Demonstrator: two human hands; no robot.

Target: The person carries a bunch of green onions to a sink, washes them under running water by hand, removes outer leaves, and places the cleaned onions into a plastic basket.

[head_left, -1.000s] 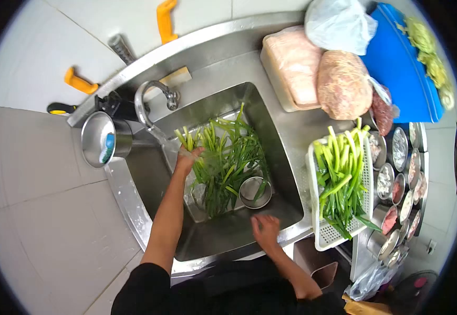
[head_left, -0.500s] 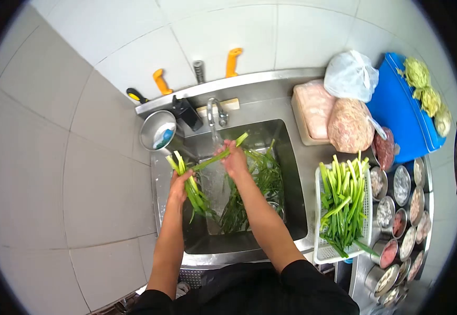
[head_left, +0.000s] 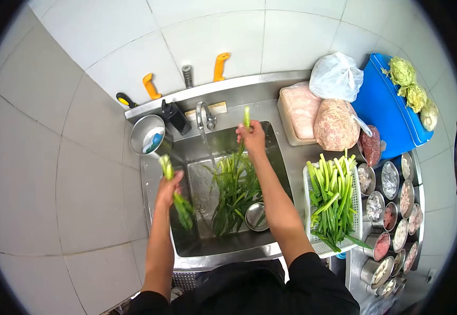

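Observation:
My left hand [head_left: 170,184] is closed round a small bunch of green onions [head_left: 184,210] over the left side of the sink, pale ends up and leaves hanging. My right hand [head_left: 252,139], near the sink's back right corner, grips a single green onion with its pale end [head_left: 247,116] pointing up. More long green leaves [head_left: 234,184] lie in the steel sink [head_left: 202,247] below my right hand. Water runs from the faucet [head_left: 202,113] into the basin. A round metal bowl [head_left: 257,217] sits in the sink beside the leaves, partly behind my right forearm.
To the right, a white basket [head_left: 315,241] holds many green onions. Behind it are a tub of pale meat [head_left: 299,113], bagged minced meat [head_left: 336,126] and a blue container [head_left: 381,110]. Several metal cups of ingredients [head_left: 390,181] stand far right. A metal pot [head_left: 147,131] stands left.
My right hand has moved right, away from the running water, and its green onion has turned from slanting to upright. My left hand still holds its bunch. The round bowl shows more.

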